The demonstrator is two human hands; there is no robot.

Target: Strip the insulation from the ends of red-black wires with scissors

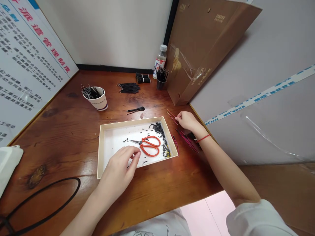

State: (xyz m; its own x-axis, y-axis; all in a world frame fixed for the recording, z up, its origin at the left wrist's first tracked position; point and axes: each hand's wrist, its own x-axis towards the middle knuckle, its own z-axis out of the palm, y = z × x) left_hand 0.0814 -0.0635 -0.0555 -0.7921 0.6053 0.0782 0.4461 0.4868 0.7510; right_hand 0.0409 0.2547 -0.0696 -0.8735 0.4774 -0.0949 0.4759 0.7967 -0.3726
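My left hand [121, 164] hovers over the near side of a shallow cream box [100, 147], thumb and index tips close together in a pinch; whatever is between them, if anything, I cannot make out. Scissors with orange-red handles [149, 146] lie in the box, with black cut scraps [159, 129] along its right side. My right hand [187, 120] is to the right of the box, finger and thumb closed on a thin red wire [171, 113]. Beneath and beside that hand lie a bundle of dark pink and black wires [188, 141] and a few loose ones [175, 144].
A paper cup [99, 103] full of black wires stands back left. Behind the box lie black wire piles [128, 88], a smaller group [136, 109] and tied bundles [143, 78]. A dark cup [161, 84], a bottle [160, 60] and a brown carton [194, 55] stand at the back right.
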